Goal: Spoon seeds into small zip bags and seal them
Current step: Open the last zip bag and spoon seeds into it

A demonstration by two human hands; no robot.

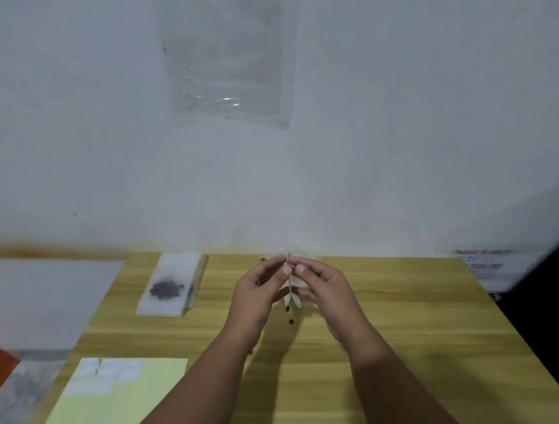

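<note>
- Both hands are raised over the wooden table (404, 318), fingertips meeting.
- The left hand (259, 296) and right hand (326, 293) each pinch the top edge of a small zip bag (291, 297), which hangs between them, clear of the table.
- A few loose seeds (291, 321) lie just beneath it.
- To the left, a white tray (160, 308) holds a dark seed pile (166, 289).
- A yellow sheet (120, 411) lies nearer the person.
</note>
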